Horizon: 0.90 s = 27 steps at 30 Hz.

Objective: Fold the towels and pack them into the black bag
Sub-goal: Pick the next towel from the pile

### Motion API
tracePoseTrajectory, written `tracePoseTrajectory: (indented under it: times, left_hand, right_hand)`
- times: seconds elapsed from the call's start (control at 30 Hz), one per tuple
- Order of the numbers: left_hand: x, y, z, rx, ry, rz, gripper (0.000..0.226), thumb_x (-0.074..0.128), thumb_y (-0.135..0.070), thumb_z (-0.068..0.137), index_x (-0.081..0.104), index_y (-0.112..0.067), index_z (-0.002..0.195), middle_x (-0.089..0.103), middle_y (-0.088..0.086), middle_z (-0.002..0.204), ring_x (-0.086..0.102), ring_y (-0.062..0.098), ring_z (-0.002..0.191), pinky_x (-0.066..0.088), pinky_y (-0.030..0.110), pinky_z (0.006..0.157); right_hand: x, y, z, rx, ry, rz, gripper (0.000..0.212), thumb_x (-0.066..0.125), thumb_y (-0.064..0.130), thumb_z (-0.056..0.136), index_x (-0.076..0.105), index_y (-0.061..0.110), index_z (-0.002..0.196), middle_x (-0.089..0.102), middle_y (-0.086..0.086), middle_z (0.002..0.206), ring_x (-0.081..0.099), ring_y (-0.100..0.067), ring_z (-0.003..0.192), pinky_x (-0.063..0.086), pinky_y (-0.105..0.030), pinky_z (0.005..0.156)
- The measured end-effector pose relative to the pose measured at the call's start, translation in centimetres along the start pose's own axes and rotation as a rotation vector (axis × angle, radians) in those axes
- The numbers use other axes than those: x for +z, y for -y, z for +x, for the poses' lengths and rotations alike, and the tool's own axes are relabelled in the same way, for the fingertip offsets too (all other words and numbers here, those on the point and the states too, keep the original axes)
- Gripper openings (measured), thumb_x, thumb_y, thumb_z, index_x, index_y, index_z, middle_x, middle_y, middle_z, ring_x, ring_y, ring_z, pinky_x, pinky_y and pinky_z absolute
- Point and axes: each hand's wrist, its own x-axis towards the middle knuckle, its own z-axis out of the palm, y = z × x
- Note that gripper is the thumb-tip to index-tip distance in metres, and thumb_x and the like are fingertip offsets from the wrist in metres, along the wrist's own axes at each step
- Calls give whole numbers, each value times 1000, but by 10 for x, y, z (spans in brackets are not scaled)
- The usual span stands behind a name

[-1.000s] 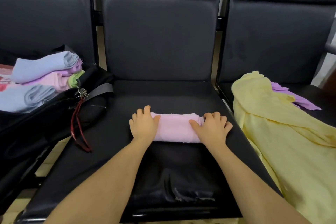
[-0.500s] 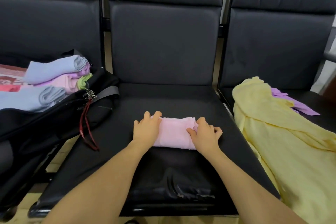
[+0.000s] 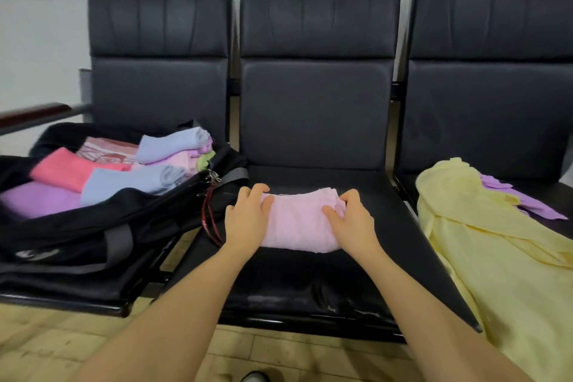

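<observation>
On left seat: open black bag (image 3: 93, 226) holding folded towels (image 3: 133, 183). Centre seat (image 3: 310, 282): folded pink towel (image 3: 297, 223), left hand (image 3: 248, 217) and right hand (image 3: 350, 220) gripping its ends, fingers curled. Right seat: yellow towel (image 3: 496, 257), purple towel (image 3: 527, 205).

We see soft matt cloth in the pink towel (image 3: 297, 220) and yellow towel (image 3: 496, 257), glossy, worn leatherette on the middle seat (image 3: 310, 291), dull woven fabric on the black bag (image 3: 93, 232), wood-look flooring (image 3: 46, 341) below.
</observation>
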Motion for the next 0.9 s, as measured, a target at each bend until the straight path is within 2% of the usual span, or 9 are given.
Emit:
tracePoseTrajectory:
  times: [0.17, 0.3, 0.43, 0.57, 0.7, 0.8, 0.9]
  left_hand:
    - [-42, 6, -7, -22, -91, 40, 30, 40, -27, 102, 50, -20, 128, 50, 6, 126, 55, 30, 103, 37, 37, 88]
    - [-70, 26, -2, 9, -163, 89, 28, 42, -28, 101, 53, -17, 125, 54, 9, 123, 57, 31, 102, 40, 38, 83]
    - [-98, 57, 19, -12, -200, 111, 31, 42, -27, 101, 54, -15, 126, 55, 11, 121, 56, 32, 103, 41, 39, 84]
    - [-125, 98, 57, -32, -242, 164, 28, 43, -23, 100, 56, -11, 123, 55, 14, 116, 56, 38, 96, 39, 42, 79]
    - [-143, 139, 107, -69, -286, 145, 27, 43, -23, 101, 55, -12, 121, 52, 13, 116, 54, 38, 99, 36, 41, 82]
    - [-150, 165, 146, -95, -308, 151, 27, 40, -23, 102, 55, -11, 122, 51, 13, 116, 55, 38, 98, 34, 40, 83]
    - [-153, 186, 180, -109, -352, 146, 28, 40, -23, 102, 56, -10, 121, 51, 13, 117, 55, 39, 96, 34, 41, 84]
  right_hand:
    - [5, 34, -9, -68, -3, 82, 18, 59, 28, 91, 43, 19, 93, 55, 6, 79, 55, -13, 75, 43, -50, 97]
    - [25, 59, -9, -107, -5, 149, 18, 61, 28, 88, 46, 19, 90, 58, 3, 80, 59, -20, 81, 47, -48, 91]
    - [62, 87, -2, -113, 13, 237, 21, 63, 31, 86, 44, 24, 83, 58, 1, 82, 60, -22, 84, 53, -40, 75]
    - [100, 129, 19, -171, 17, 329, 22, 64, 28, 87, 43, 25, 82, 56, 2, 79, 57, -17, 77, 46, -30, 65]
    - [137, 178, 57, -205, 12, 367, 22, 63, 29, 86, 42, 27, 80, 55, 7, 78, 58, -22, 87, 49, -36, 74]
    - [166, 207, 88, -209, 4, 360, 24, 61, 27, 88, 40, 28, 78, 53, 9, 77, 56, -19, 84, 46, -47, 91]
    - [193, 226, 118, -242, -26, 381, 23, 61, 24, 90, 40, 27, 79, 51, 11, 77, 51, -17, 83, 42, -46, 95]
